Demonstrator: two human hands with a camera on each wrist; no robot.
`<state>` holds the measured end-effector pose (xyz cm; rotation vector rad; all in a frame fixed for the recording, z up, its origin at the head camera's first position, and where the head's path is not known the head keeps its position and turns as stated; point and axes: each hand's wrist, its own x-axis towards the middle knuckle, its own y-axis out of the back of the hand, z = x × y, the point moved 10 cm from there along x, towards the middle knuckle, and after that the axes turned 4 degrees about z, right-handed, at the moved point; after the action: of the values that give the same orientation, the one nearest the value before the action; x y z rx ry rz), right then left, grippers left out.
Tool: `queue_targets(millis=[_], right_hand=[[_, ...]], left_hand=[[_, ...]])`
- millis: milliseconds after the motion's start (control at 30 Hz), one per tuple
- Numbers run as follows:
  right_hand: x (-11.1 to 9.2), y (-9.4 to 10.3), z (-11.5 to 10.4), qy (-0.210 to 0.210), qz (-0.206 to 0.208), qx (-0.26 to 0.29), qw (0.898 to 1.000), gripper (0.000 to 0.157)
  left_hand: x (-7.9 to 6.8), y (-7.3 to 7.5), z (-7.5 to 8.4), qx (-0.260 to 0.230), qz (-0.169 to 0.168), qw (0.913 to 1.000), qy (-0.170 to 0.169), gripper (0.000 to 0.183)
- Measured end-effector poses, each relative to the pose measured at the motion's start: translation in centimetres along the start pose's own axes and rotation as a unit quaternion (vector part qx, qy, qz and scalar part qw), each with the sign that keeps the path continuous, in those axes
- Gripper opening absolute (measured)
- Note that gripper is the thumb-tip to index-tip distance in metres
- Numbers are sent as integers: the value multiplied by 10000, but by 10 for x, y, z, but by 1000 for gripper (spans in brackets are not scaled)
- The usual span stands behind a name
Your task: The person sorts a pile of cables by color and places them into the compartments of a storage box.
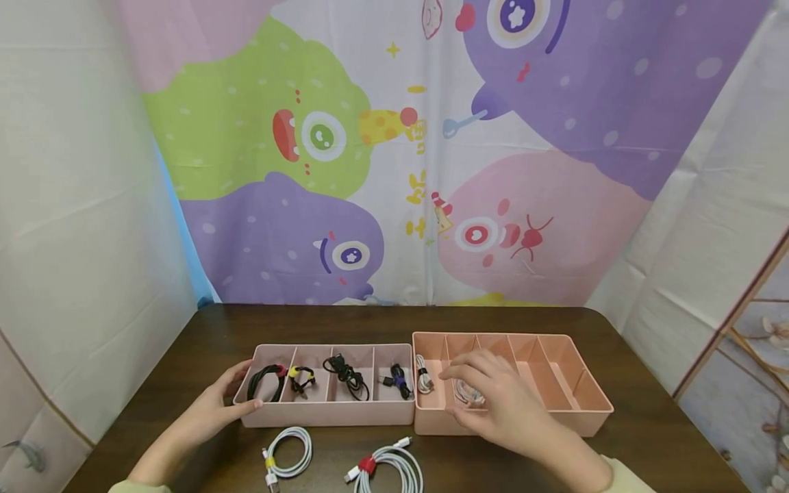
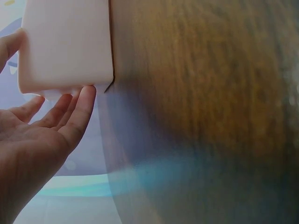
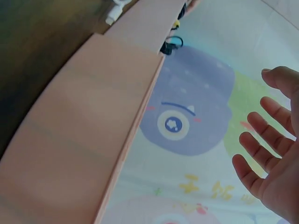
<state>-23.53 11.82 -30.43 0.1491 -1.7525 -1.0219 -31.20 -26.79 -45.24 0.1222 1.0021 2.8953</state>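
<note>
My left hand [image 1: 212,404] holds the left end of a pale pink divided box [image 1: 327,413], thumb at the front corner, fingers against the end wall [image 2: 65,51]. Coiled black cables lie in its compartments: one with a red tie [image 1: 265,383], one with a yellow tie [image 1: 301,381], a loose bundle [image 1: 348,376] and one with a purple tie [image 1: 397,381]. Over a peach divided box [image 1: 592,421] hovers my right hand [image 1: 502,400], fingers spread and holding nothing. Beneath it a white cable [image 1: 468,394] lies in the second compartment, partly hidden. Another white cable [image 1: 423,375] with a black tie lies in the first.
On the dark wooden table [image 1: 154,356], in front of the boxes, lie a coiled white cable with a yellow tie [image 1: 292,452] and a larger white one with a red tie [image 1: 394,465]. A cartoon-printed curtain [image 1: 407,150] hangs behind the table.
</note>
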Motion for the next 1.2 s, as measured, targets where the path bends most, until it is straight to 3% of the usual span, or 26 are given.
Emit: queue_targets(millis=[433,667,967,1200], right_hand=[[-13,-17,-23,293,-66,201,9993,49],[-26,-39,-29,126,-758,335,9965,53],[-39,-57,-43,677,-942,476,9921,58],[-52,-80,-47,936,-1641,368,9813,52]], left_hand=[[0,-1,-4,38,-81,9999,141,80],[0,-2,-4,14,-106,9997,226,80],[0,-2,-4,0,-121,9997,204,80],[1,-2,-4,14,-121,9997,202,80]])
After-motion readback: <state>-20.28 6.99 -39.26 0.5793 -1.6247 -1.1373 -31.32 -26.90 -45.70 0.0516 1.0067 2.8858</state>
